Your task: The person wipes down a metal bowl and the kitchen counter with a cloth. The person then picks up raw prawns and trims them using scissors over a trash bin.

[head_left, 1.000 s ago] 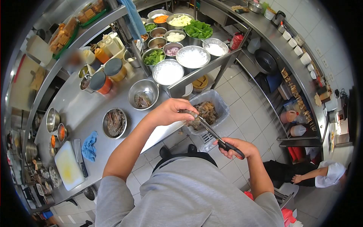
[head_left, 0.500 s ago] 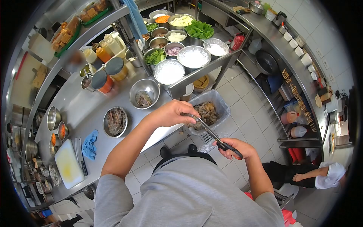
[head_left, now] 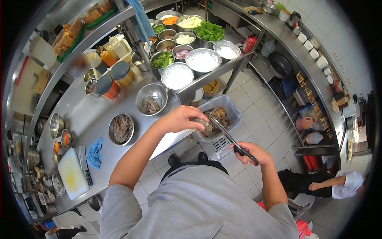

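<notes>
My left hand [head_left: 181, 119] pinches a greyish shrimp [head_left: 202, 122] above the lined waste bin [head_left: 235, 106], which holds brown-grey shrimp scraps [head_left: 220, 116]. In my right hand [head_left: 256, 152] is a pair of black-handled scissors [head_left: 227, 136]. Their blades point up and left, close to the shrimp but apart from it; whether the blades are parted is hard to tell. On the steel counter to the left, one metal bowl [head_left: 121, 140] is filled with dark whole shrimp [head_left: 122, 126]. A larger bowl [head_left: 161, 92] beside it has a few shrimp [head_left: 151, 105] at its bottom.
A white cutting board [head_left: 73, 173], a knife [head_left: 85, 165] and a blue cloth [head_left: 94, 153] lie on the counter's left part. Sauce containers [head_left: 106, 86] and bowls of cut vegetables [head_left: 163, 60] stand farther back. Another person [head_left: 334, 184] is at the right.
My right hand has moved the scissors right and down, away from the shrimp. My left hand stays nearly in place, still holding the shrimp.
</notes>
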The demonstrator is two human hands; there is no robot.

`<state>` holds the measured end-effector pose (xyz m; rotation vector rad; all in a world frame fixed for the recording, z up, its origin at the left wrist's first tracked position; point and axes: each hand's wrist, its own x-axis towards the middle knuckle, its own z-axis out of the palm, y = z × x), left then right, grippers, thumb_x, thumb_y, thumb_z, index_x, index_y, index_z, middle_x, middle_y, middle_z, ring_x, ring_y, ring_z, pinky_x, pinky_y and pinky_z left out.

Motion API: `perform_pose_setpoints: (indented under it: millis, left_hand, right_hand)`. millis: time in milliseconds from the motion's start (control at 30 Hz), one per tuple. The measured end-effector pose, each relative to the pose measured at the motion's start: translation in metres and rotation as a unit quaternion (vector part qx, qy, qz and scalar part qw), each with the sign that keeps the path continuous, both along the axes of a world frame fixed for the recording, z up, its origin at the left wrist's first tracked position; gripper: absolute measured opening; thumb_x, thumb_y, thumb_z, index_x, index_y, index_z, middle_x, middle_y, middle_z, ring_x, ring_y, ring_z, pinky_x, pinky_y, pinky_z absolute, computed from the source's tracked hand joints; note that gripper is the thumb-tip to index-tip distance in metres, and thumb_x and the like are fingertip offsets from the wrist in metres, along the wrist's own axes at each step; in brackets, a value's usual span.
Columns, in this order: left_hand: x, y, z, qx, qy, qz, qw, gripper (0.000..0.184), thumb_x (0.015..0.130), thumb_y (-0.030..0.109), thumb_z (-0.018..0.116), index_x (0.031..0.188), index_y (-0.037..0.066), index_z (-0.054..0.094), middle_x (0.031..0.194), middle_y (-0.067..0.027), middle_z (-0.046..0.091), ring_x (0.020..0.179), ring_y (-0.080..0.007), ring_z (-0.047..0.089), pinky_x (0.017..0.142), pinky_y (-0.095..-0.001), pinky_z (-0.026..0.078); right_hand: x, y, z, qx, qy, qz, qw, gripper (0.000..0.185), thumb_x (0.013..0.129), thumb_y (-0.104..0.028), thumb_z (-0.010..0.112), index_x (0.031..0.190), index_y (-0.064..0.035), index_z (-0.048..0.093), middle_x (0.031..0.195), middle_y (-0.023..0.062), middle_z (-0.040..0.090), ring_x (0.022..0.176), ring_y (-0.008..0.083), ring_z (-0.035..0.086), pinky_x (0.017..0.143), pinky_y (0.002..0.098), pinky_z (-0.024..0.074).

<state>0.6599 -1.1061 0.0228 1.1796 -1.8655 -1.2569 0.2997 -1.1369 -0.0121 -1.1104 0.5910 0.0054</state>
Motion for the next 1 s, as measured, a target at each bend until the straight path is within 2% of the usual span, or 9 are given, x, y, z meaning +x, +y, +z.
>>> perform_pose_setpoints:
  millis: [33, 67, 100, 167, 300, 367, 800, 867, 1000]
  left_hand:
    - [0.005, -0.001, -0.002, 0.011, 0.032, 0.014, 0.999, 0.026, 0.084, 0.013, 0.078, 0.109, 0.005, 0.074, 0.095, -0.0056, 0.07, 0.088, -0.0138, 0.065, 0.078, -0.0291, 0.052]
    - [0.009, 0.0, -0.004, 0.06, 0.049, 0.027, 0.997, 0.027, 0.085, 0.01, 0.078, 0.11, 0.003, 0.073, 0.095, -0.0042, 0.07, 0.088, -0.0123, 0.065, 0.079, -0.0273, 0.052]
    - [0.01, 0.0, -0.004, 0.061, 0.048, 0.026, 0.997, 0.027, 0.085, 0.01, 0.078, 0.11, 0.003, 0.073, 0.095, -0.0042, 0.07, 0.088, -0.0123, 0.065, 0.079, -0.0273, 0.052]
    - [0.009, 0.001, -0.005, 0.137, 0.14, 0.042, 0.98, 0.026, 0.085, 0.006, 0.077, 0.11, 0.001, 0.07, 0.096, -0.0037, 0.07, 0.088, -0.0113, 0.066, 0.081, -0.0266, 0.052]
    - [0.006, -0.001, -0.012, 0.123, 0.176, 0.045, 0.976, 0.024, 0.086, 0.003, 0.076, 0.108, 0.001, 0.066, 0.096, -0.0035, 0.069, 0.088, -0.011, 0.066, 0.082, -0.0275, 0.053]
    - [0.006, -0.001, -0.014, 0.152, 0.232, 0.025, 0.96, 0.024, 0.086, 0.002, 0.075, 0.107, 0.003, 0.064, 0.096, -0.003, 0.069, 0.089, -0.0104, 0.066, 0.082, -0.0276, 0.053]
    - [0.011, -0.002, -0.005, 0.107, 0.167, 0.038, 0.979, 0.022, 0.086, 0.002, 0.075, 0.108, 0.001, 0.07, 0.096, -0.0041, 0.068, 0.088, -0.0116, 0.067, 0.079, -0.0262, 0.054]
    - [0.011, -0.002, -0.005, 0.066, 0.121, 0.031, 0.99, 0.02, 0.085, 0.002, 0.076, 0.105, 0.001, 0.072, 0.096, -0.0035, 0.068, 0.088, -0.0114, 0.065, 0.078, -0.026, 0.052]
    - [0.009, -0.002, 0.0, 0.053, 0.11, 0.029, 0.992, 0.02, 0.084, 0.003, 0.077, 0.104, 0.003, 0.073, 0.095, -0.0031, 0.068, 0.088, -0.011, 0.064, 0.077, -0.0259, 0.05]
  right_hand:
    - [-0.002, 0.0, 0.0, 0.011, -0.032, -0.018, 0.999, 0.068, 0.075, -0.012, 0.083, 0.136, -0.0045, 0.054, 0.079, -0.0036, 0.051, 0.063, 0.0051, 0.049, 0.052, 0.0206, 0.039]
    - [-0.002, -0.001, 0.002, 0.011, -0.032, -0.018, 0.999, 0.068, 0.075, -0.012, 0.083, 0.136, -0.0045, 0.054, 0.079, -0.0036, 0.051, 0.063, 0.0051, 0.049, 0.052, 0.0206, 0.039]
    - [-0.003, -0.001, 0.007, 0.012, -0.014, -0.016, 1.0, 0.07, 0.075, -0.014, 0.083, 0.137, -0.0052, 0.053, 0.079, -0.0039, 0.05, 0.064, 0.0054, 0.048, 0.054, 0.0209, 0.0383]
    - [-0.003, -0.001, 0.013, 0.012, 0.003, -0.017, 1.0, 0.071, 0.075, -0.015, 0.083, 0.138, -0.0059, 0.053, 0.08, -0.0042, 0.05, 0.066, 0.0056, 0.047, 0.056, 0.0212, 0.0377]
    - [-0.001, -0.001, 0.017, 0.0, 0.029, -0.002, 1.0, 0.071, 0.076, -0.017, 0.082, 0.139, -0.0063, 0.051, 0.08, -0.0046, 0.048, 0.065, 0.0058, 0.045, 0.055, 0.0214, 0.0367]
    - [-0.001, -0.002, 0.018, 0.001, 0.032, 0.005, 0.999, 0.07, 0.077, -0.017, 0.081, 0.14, -0.0063, 0.051, 0.08, -0.0047, 0.047, 0.065, 0.0059, 0.045, 0.055, 0.0216, 0.0362]
    - [0.0, -0.004, 0.017, -0.015, 0.023, 0.035, 0.999, 0.068, 0.083, -0.023, 0.079, 0.142, -0.0066, 0.049, 0.081, -0.0051, 0.045, 0.065, 0.0059, 0.043, 0.054, 0.0215, 0.0352]
    - [0.0, -0.005, 0.015, -0.013, 0.026, 0.035, 0.999, 0.068, 0.083, -0.024, 0.08, 0.142, -0.0066, 0.049, 0.081, -0.0052, 0.045, 0.065, 0.0058, 0.043, 0.054, 0.0215, 0.0354]
    - [0.003, -0.005, 0.012, -0.017, 0.027, 0.039, 0.999, 0.071, 0.083, -0.029, 0.081, 0.142, -0.0072, 0.049, 0.082, -0.0054, 0.045, 0.065, 0.0057, 0.044, 0.053, 0.0211, 0.036]
